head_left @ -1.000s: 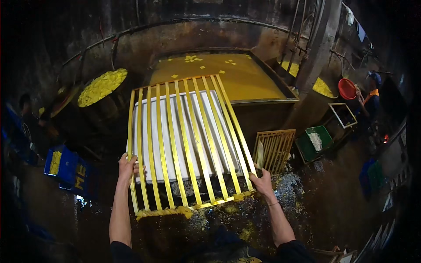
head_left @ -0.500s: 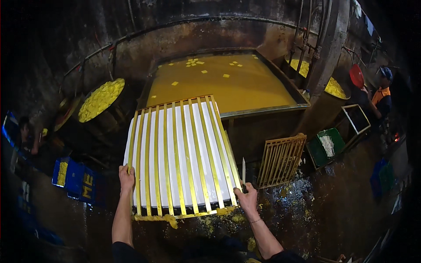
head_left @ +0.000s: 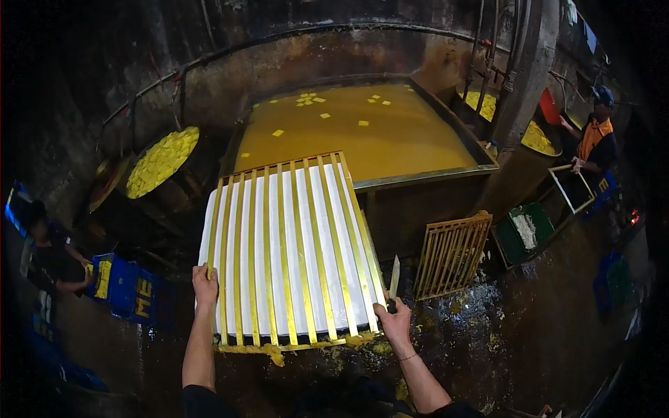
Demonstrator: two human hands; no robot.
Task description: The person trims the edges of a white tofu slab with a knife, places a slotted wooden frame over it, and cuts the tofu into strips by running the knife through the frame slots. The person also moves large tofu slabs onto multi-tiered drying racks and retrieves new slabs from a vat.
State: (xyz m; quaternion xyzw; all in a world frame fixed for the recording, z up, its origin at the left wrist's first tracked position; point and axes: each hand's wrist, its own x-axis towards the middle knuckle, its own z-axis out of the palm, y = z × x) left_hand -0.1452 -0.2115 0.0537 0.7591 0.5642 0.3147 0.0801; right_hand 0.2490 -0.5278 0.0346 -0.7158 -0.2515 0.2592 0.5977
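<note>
A slatted rack with yellow slats lies tilted over a broad white slab that shows between the slats. My left hand is closed on its left edge, near the lower corner. At the lower right corner my right hand grips the rack's edge, with a knife also held in it, blade pointing up. Yellow-stained cloth bulges out below the lower edge. Whatever lies under the slab is mostly hidden.
Beyond the rack stands a large vat of yellow liquid with floating squares. A second slatted rack leans near a green crate. Blue crates and a person are left; another person stands right.
My hands and the rack barely shift; the knife blade now leans further right. The person at right has a hand on a rectangular frame. The person at left now reaches to the blue crate.
</note>
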